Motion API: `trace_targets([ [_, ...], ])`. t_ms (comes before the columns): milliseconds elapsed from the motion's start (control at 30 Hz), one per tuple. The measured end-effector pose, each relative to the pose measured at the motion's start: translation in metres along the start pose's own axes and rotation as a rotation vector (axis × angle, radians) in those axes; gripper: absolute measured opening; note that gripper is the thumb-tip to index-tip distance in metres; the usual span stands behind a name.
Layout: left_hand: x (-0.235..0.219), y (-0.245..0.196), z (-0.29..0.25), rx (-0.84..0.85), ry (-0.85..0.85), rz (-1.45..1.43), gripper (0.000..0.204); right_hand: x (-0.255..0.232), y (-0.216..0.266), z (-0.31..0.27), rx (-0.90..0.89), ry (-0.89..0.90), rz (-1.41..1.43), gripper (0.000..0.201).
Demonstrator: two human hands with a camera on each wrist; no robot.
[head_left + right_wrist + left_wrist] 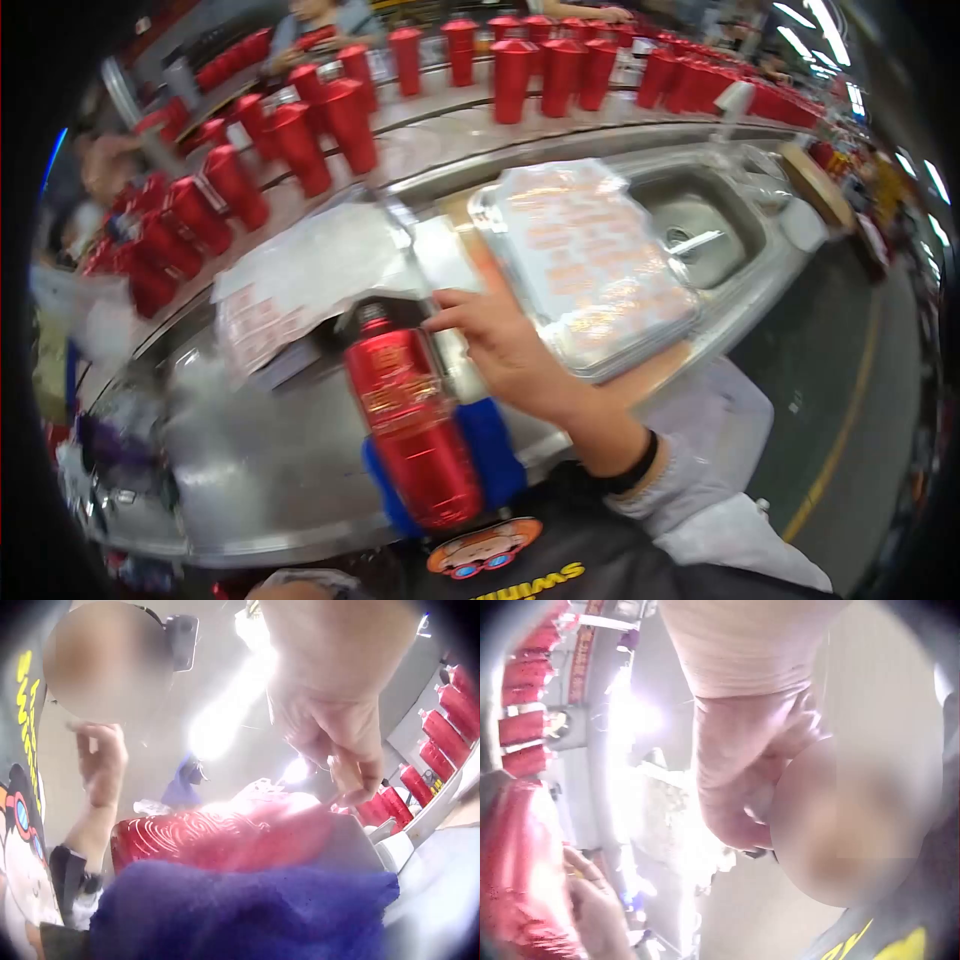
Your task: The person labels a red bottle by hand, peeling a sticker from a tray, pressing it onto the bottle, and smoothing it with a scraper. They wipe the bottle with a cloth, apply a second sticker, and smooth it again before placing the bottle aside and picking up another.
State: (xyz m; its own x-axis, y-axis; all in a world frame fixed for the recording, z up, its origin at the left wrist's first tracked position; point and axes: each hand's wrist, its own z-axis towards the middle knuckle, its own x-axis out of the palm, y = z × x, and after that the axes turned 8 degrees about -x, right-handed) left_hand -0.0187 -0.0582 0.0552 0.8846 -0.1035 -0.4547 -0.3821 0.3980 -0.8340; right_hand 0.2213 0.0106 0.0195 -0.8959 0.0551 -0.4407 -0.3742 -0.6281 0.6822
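Note:
A red bottle with gold markings (410,420) lies on a blue cloth (500,455), its neck pointing away from the body. My right hand (520,355) is beside its neck end, thumb and forefinger reaching out with a small gap to it. The right wrist view shows this right hand (337,742) with fingers bent over the far end of the bottle (225,836). My left hand (742,769) is raised near the head, fingers bent; a blurred patch hides part of them, and whether they hold anything is unclear. The left hand (101,769) also shows at left in the right wrist view.
A plastic-wrapped stack of printed sheets (590,250) stands beside the sink (700,225). Another wrapped sheet pile (300,260) lies left of it. Rows of red bottles (510,80) stand along the line behind. Other people are across the line.

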Motion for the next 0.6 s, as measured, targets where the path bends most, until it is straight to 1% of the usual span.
trace_targets([
  [100,0.019,0.001,0.008,0.143,0.025,0.149,0.017,0.008,0.005,-0.004,0.065,-0.055,0.129,0.039],
  [133,0.025,0.002,0.011,0.178,0.027,0.172,0.017,0.013,0.002,-0.006,0.025,-0.093,0.090,0.037],
  [200,0.035,0.001,0.013,0.244,0.015,0.211,0.018,0.011,0.005,-0.010,0.054,-0.065,-0.029,0.035],
  [300,0.043,0.002,0.014,0.328,-0.012,0.257,0.019,0.009,0.007,-0.009,0.066,-0.087,-0.070,0.022],
  [367,0.048,0.003,0.015,0.366,-0.025,0.279,0.020,0.008,0.014,-0.007,0.113,-0.105,-0.047,0.013],
  [400,0.048,0.004,0.015,0.382,-0.037,0.286,0.020,0.009,0.014,-0.006,0.119,-0.106,-0.050,0.017],
  [467,0.046,0.003,0.015,0.408,-0.060,0.293,0.021,0.014,0.019,0.000,0.079,-0.033,-0.112,0.029],
  [533,0.043,0.002,0.013,0.451,-0.089,0.310,0.022,0.025,0.020,0.008,0.010,0.000,-0.187,0.044],
  [600,0.037,0.000,0.011,0.503,-0.111,0.310,0.022,0.028,0.017,0.015,0.008,0.006,-0.206,0.043],
])
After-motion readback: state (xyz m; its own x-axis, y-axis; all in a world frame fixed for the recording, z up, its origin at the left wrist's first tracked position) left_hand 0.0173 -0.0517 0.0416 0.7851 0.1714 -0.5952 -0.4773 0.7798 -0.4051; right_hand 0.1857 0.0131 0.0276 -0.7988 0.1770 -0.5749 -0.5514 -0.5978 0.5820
